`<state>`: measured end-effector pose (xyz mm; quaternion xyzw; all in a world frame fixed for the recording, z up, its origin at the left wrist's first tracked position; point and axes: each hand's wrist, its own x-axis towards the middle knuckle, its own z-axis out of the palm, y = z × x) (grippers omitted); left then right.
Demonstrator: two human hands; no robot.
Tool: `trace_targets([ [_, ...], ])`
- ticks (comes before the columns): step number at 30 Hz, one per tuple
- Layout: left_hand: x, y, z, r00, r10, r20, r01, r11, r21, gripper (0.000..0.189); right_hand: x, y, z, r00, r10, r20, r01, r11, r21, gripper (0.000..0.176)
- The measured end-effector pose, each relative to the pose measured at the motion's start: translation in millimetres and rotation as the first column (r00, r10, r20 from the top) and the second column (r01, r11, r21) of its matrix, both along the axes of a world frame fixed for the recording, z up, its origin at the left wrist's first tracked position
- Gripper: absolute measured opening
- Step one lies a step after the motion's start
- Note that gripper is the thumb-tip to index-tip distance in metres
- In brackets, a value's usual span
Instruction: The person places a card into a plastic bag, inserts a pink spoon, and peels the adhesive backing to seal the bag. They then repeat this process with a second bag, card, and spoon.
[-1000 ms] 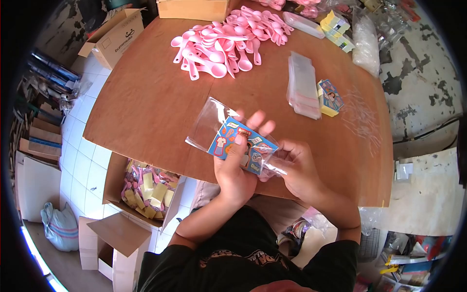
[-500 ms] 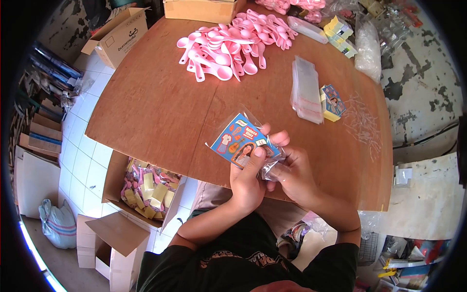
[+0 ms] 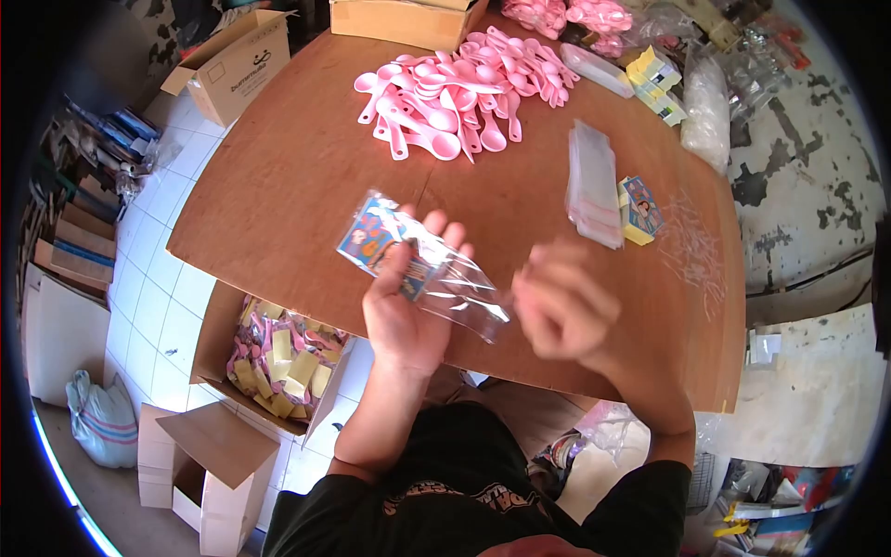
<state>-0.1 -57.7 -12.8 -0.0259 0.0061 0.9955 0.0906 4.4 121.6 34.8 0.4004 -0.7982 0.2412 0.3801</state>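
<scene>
My left hand (image 3: 406,325) grips a clear plastic bag (image 3: 469,295), thumb on top and fingers underneath. Inside the bag's far end is a blue printed card (image 3: 371,239), partly covered by glare and my thumb. The bag's loose end reaches right, toward my right hand (image 3: 566,302). That hand is smeared by motion, its fingers look bent, and I cannot make out anything in them. Beyond my hands lies a heap of pink plastic spoons (image 3: 445,104). To the right are a stack of clear bags (image 3: 592,186) and a stack of printed cards (image 3: 640,212).
Thin white strips (image 3: 691,251) lie scattered on the wooden table (image 3: 278,204). A cardboard box (image 3: 399,22) stands at the back edge. Below the left edge, an open box (image 3: 218,339) holds packed spoons and cards. Plastic rolls (image 3: 707,111) lie at the right wall.
My right hand has let go of the bag and moved right, away from it. The left hand has moved left with the bag and card, whose loose end now stretches out. The view has shifted slightly.
</scene>
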Motion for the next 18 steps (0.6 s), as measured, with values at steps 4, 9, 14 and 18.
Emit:
trace_targets([
  [4,-0.8,-10.5,-0.4,0.994,0.088,0.069,-0.086,0.996,-0.031,0.036,-89.2,17.0,-3.8,0.890,-0.413,0.195,0.421,0.907,0.001,0.003],
  [9,5.7,-8.7,-1.8,0.992,0.123,0.024,-0.118,0.981,-0.152,0.035,-176.6,37.7,-34.2,0.463,-0.827,0.320,0.754,0.557,0.349,0.032],
  [14,3.6,-6.9,1.8,0.991,0.129,0.026,-0.122,0.973,-0.196,0.038,-192.2,33.4,-20.0,0.289,-0.844,0.452,0.732,0.499,0.464,0.037],
  [18,0.0,-3.4,3.9,0.992,0.117,0.044,-0.104,0.970,-0.220,0.040,-179.6,49.1,-17.2,0.316,-0.850,0.421,0.736,0.499,0.456,0.027],
])
